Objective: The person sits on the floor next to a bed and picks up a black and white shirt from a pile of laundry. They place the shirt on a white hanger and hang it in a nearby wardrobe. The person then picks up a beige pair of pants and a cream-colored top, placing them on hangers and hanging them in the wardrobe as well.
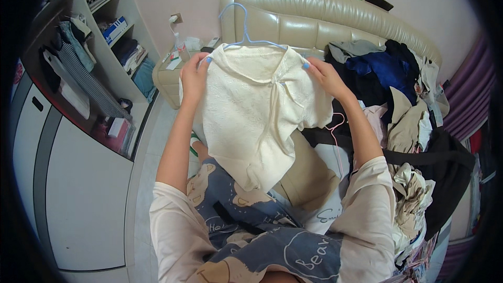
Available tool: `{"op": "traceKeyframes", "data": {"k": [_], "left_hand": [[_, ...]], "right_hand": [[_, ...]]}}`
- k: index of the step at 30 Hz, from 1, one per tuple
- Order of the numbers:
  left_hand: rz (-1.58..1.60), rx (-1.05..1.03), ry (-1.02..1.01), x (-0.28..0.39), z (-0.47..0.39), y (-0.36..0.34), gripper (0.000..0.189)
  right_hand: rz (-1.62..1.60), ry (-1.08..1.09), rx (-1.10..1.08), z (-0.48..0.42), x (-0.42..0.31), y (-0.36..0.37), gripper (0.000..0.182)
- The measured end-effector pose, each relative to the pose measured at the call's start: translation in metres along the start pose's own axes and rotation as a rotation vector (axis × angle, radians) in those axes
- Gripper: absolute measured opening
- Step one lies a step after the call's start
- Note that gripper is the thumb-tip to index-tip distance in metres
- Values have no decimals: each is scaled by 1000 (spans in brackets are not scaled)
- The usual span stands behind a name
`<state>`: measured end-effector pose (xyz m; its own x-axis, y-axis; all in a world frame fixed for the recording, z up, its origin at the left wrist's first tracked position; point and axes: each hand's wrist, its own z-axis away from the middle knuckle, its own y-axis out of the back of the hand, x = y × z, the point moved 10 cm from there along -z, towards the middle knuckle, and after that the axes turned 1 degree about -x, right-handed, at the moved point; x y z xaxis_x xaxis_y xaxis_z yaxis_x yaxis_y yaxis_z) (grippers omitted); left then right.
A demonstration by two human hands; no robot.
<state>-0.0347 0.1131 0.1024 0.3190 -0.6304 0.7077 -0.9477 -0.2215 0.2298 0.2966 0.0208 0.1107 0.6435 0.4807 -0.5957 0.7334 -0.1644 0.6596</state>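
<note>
A cream short-sleeved top (pixel 243 118) with a textured weave and a tied front hangs on a blue wire hanger (pixel 246 27), held up before me. My left hand (pixel 195 74) pinches its shoulder on the left, thumb in front. On the other shoulder, my right hand (pixel 326 74) grips the fabric near the hanger's end. The hanger's hook points up and is free; its lower part is hidden inside the top. Below my right forearm, a pink hanger (pixel 336 137) lies on the bed beside a tan garment (pixel 310 169).
An opened wardrobe (pixel 98 47) with hanging clothes stands at the left, next to a nightstand (pixel 167 78) bearing a bottle (pixel 180 45). Behind the top is a padded beige headboard (pixel 298 27). Heaped clothes (pixel 377 70) cover the bed's right side, by a purple curtain (pixel 463 94).
</note>
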Motion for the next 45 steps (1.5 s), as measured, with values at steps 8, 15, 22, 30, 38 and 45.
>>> {"op": "traceKeyframes", "data": {"k": [8,15,22,30,38,45], "left_hand": [[-479,16,-91,70,-42,36,27],[-618,172,-241,45,-54,92,34],[-473,62,31,18,-54,145,33],[-585,133,-370,72,-35,192,26],[-346,46,-109,51,-28,249,22],[-453,243,-130,10,-23,338,17]], "right_hand": [[42,87,156,-49,-37,43,27],[-43,103,203,-72,-57,49,26],[-84,167,165,-83,-102,38,28],[-141,248,126,-107,-138,-13,24],[-156,257,35,-142,-187,-93,20],[-266,317,-118,-187,-228,-181,27]]}}
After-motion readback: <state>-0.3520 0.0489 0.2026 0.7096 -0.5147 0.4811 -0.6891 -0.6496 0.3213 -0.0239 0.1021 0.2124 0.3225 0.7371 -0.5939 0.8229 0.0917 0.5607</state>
